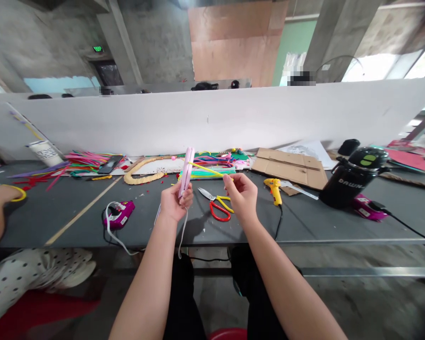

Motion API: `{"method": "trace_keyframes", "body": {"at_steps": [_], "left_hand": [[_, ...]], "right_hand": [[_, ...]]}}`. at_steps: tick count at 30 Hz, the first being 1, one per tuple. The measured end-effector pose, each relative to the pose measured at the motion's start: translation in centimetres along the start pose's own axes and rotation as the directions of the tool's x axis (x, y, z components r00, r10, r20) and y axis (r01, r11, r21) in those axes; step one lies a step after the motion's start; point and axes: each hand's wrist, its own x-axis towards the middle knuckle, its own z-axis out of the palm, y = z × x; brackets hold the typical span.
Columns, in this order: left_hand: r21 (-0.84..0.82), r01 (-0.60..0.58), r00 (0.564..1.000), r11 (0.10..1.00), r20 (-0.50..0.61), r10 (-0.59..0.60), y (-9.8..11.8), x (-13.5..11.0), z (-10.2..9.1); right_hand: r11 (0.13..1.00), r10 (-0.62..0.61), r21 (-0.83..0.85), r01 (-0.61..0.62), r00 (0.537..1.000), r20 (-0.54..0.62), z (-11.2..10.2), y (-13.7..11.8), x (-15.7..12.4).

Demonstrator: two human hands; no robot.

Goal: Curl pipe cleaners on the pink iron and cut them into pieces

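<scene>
My left hand (177,200) is closed around a pink mini hair straightener (186,172), held upright above the table, its white cord hanging below my wrist. My right hand (241,196) pinches one end of a yellow pipe cleaner (208,169). The pipe cleaner's other end reaches the straightener; whether it lies between the plates I cannot tell. On the table between my hands lie scissors (216,204) with one red and one yellow handle. Bundles of coloured pipe cleaners (216,171) lie behind them.
A yellow glue gun (274,190), flattened cardboard (288,165) and a black bottle (352,177) are at right. A purple power strip (118,215) with cords, a curved cream braid (138,174) and more pipe cleaners (87,163) are at left. Another person's hand (0,200) shows far left. A white partition (205,120) stands behind.
</scene>
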Motion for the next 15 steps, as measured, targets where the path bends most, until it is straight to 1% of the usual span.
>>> {"method": "trace_keyframes", "body": {"at_steps": [6,11,15], "left_hand": [[-0.013,0.01,1.0,1.0,0.002,-0.01,-0.13,0.13,0.17],[-0.016,0.021,1.0,1.0,0.004,-0.021,-0.33,0.23,0.1],[0.032,0.006,0.999,0.999,-0.032,-0.005,-0.66,0.24,0.25]], "right_hand": [[1.0,-0.001,0.013,0.002,1.0,-0.012,-0.37,-0.17,0.05],[0.997,0.022,0.073,-0.025,0.999,0.037,-0.15,-0.15,-0.02],[0.995,0.041,0.089,-0.047,0.997,0.065,0.08,0.39,0.13]]}}
